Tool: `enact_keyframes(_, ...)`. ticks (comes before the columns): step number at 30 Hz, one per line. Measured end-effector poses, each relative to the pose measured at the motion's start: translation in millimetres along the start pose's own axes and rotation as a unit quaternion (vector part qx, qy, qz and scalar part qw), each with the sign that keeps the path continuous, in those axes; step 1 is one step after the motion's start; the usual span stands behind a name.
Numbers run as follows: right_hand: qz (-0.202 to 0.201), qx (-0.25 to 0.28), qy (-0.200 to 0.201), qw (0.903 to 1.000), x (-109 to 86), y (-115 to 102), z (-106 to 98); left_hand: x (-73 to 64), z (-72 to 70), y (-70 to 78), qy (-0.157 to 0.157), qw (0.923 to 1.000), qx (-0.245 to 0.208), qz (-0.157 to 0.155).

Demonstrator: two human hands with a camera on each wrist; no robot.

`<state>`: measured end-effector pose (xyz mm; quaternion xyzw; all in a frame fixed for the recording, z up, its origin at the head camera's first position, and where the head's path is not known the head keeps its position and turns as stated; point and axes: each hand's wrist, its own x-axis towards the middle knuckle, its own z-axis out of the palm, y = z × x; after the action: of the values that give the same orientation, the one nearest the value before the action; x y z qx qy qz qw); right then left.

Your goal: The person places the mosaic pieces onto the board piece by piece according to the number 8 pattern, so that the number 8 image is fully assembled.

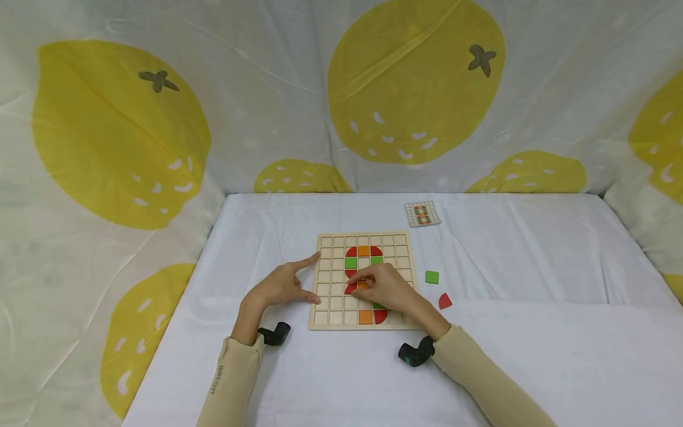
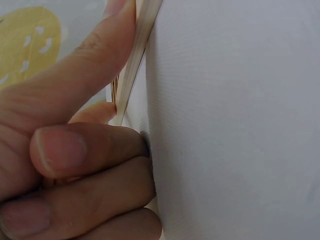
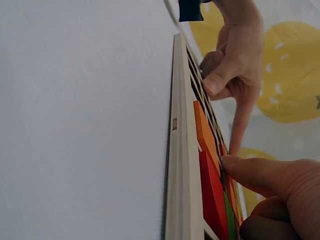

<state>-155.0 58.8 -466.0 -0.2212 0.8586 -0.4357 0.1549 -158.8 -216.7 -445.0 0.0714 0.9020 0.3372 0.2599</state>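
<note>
A wooden grid board [image 1: 336, 302] lies on the white-covered table, with red quarter-circle, orange square and green square pieces set in its cells. My left hand [image 1: 280, 286] touches the board's left edge with thumb and index finger stretched apart; its other fingers are curled in, as the left wrist view shows. Over the board's middle, my right hand [image 1: 388, 287] pinches a red quarter-circle piece [image 1: 350, 289] at a cell beside an orange square. My right hand covers some cells. At the near edge sit an orange square [image 3: 206, 135] and a red quarter-circle [image 3: 212, 195].
Right of the board lie a loose green square [image 1: 432, 277] and a loose red quarter-circle [image 1: 445, 301]. Farther back is a small pattern card [image 1: 423, 214] printed with a coloured grid. A lemon-print curtain [image 1: 267, 118] hangs behind the table.
</note>
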Motion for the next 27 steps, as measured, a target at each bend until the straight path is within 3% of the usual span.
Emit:
enact_keyframes(16,0.012,0.024,0.000,0.9996,-2.4,5,-8,-0.1,-0.2,-0.5,-0.001,1.0000,0.001,0.001)
enact_keyframes(21,0.033,0.043,0.014,0.9984,-11.8,9,-25,-0.1,-0.3,0.0,-0.001,1.0000,0.002,0.005)
enact_keyframes(27,0.050,0.028,0.035,0.9977,-28.9,23,-56,-0.5,-0.8,-0.2,-0.001,0.9999,0.003,0.015)
